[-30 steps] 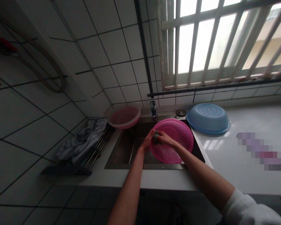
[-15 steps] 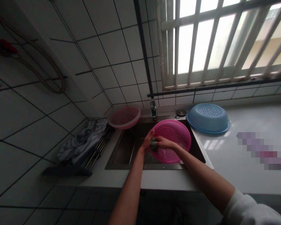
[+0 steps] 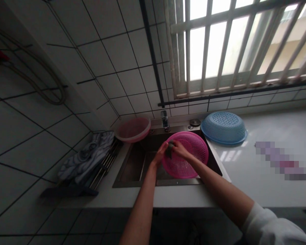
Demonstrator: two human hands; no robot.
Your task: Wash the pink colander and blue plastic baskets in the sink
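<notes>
A bright pink colander [image 3: 187, 166] is tilted over the right part of the steel sink [image 3: 132, 173]. My left hand [image 3: 160, 154] grips its left rim, fingers wrapped round the edge. In my right hand [image 3: 180, 149] is a grey-green cloth [image 3: 169, 149], pressed against the colander's inner wall near the left rim. The fingertips of both hands come close together there, the rim between them. The cloth is partly hidden by my fingers.
Behind the sink stands a faucet [image 3: 164, 120]. A pale pink basin [image 3: 134, 130] rests at the back left corner, a blue basket [image 3: 224, 127] upside down on the right counter. Striped cloth [image 3: 89, 156] lies over a rack [image 3: 104, 170] at left. A blurred patch [image 3: 280, 160] covers something at right.
My right hand has moved the cloth slightly up along the colander's inner left side. My left hand still holds the rim. The whole view has shifted a little.
</notes>
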